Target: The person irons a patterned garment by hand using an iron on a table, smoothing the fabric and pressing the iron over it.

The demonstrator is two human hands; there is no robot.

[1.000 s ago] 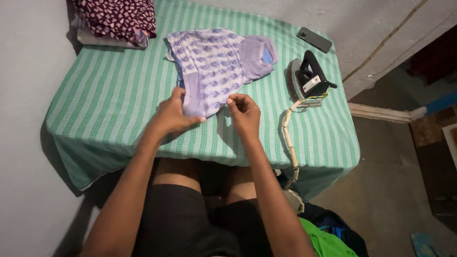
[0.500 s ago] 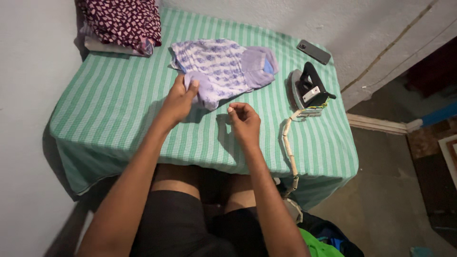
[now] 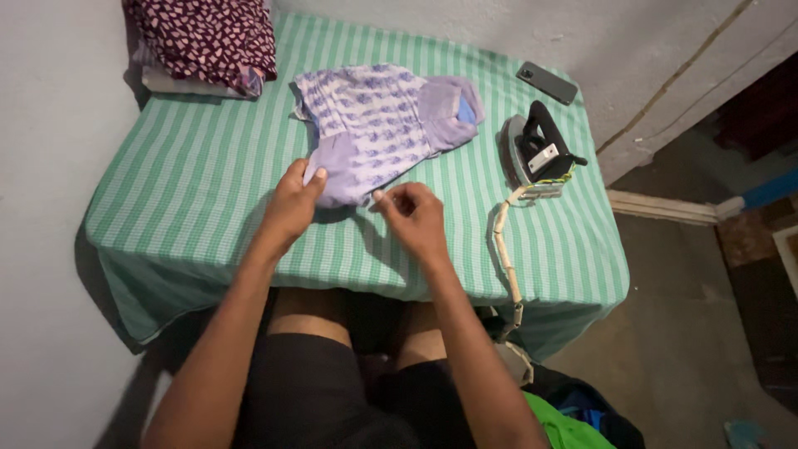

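Observation:
A small lilac garment with a blue print (image 3: pixel 374 129) lies spread on the table covered by a green-and-white striped cloth (image 3: pixel 191 191). My left hand (image 3: pixel 291 204) rests on the garment's near left corner, thumb and fingers pinching the lilac hem. My right hand (image 3: pixel 411 216) is just off the near edge of the garment, fingers curled, thumb and forefinger tips at the fabric's edge. Whether the right hand really holds cloth is hard to tell.
A black-handled clothes iron (image 3: pixel 536 150) stands at the right of the table, its braided cord (image 3: pixel 507 258) hanging over the front edge. A dark phone (image 3: pixel 546 82) lies at the far right corner. Folded maroon patterned clothes (image 3: pixel 208 37) are stacked far left. A wall runs along the left.
The garment has been turned and shifted on the table, its near end now pointing toward me. Both hands stay at its near edge; the right one drew back slightly, then returned to the hem.

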